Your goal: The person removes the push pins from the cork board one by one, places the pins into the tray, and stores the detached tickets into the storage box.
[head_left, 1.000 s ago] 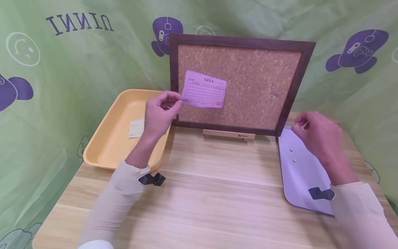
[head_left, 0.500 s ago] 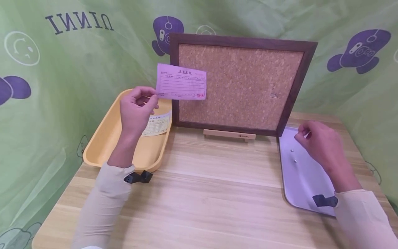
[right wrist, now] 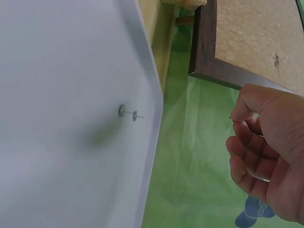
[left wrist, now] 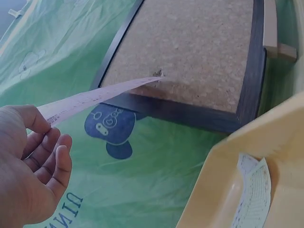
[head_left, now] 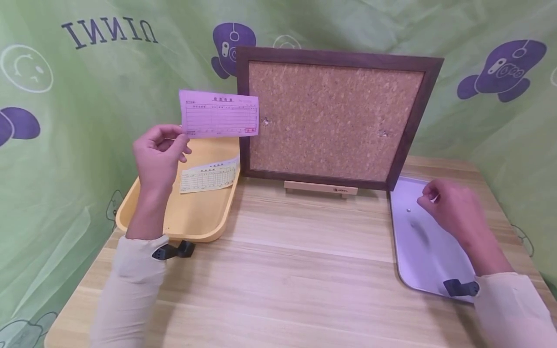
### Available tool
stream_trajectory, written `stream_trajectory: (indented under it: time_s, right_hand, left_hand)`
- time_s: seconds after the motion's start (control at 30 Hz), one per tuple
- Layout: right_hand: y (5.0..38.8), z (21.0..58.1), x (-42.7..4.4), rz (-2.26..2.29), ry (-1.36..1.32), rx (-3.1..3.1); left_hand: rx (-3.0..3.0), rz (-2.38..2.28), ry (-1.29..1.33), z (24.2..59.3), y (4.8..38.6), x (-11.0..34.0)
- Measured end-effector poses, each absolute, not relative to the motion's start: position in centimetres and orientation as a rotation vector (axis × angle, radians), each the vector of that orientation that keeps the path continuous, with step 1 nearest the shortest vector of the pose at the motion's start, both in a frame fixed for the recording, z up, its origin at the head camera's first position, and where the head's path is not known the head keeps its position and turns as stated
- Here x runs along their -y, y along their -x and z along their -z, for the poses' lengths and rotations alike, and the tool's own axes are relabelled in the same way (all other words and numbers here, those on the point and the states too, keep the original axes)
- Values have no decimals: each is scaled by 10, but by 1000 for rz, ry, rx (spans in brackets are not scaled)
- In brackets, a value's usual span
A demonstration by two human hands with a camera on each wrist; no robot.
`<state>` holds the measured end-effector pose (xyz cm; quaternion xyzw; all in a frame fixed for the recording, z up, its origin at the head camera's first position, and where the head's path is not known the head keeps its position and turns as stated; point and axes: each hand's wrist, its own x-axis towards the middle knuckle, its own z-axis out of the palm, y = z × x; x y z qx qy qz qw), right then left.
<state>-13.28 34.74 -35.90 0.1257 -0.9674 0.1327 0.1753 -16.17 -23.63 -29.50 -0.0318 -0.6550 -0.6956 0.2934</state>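
My left hand (head_left: 157, 157) pinches a pink receipt slip (head_left: 219, 116) by its lower left corner. The slip hangs in the air above the yellow tray (head_left: 126, 212), its right end in front of the corkboard's (head_left: 335, 121) left frame. In the left wrist view the slip (left wrist: 95, 97) is nearly edge-on. My right hand (head_left: 452, 208) hovers over the pale metal tray (head_left: 406, 261), thumb and forefinger pressed together. A tiny speck at the fingertips looks like a thumbtack's point; its head is hidden. Two thumbtacks lie on that tray, one thumbtack (right wrist: 121, 110) close beside the other thumbtack (right wrist: 135, 116).
Two paper slips overlap inside the yellow tray, a cream slip (head_left: 206, 180) in front. The corkboard leans upright on a small wooden stand (head_left: 319, 187) and bears two worn spots. A green printed cloth (head_left: 109, 87) hangs behind the wooden table (head_left: 283, 290).
My left hand has carried the pink slip leftward, off the front of the corkboard and over the yellow tray. My right hand has moved slightly right and down over the metal tray.
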Motion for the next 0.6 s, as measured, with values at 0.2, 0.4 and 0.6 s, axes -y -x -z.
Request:
stream_trajectory:
  time_s: [0.2,0.4,0.6]
  right_hand:
    - [129,364,-352,-374,-319,2833]
    - [128,370,-356,-334,-357,2883]
    - [126,377,-360,-292,-412,2928]
  left_hand:
    - [1711,1879,54,303,161,252]
    - [1721,1888,24,306,159,265]
    - [1779,1866,-13,309,156,274]
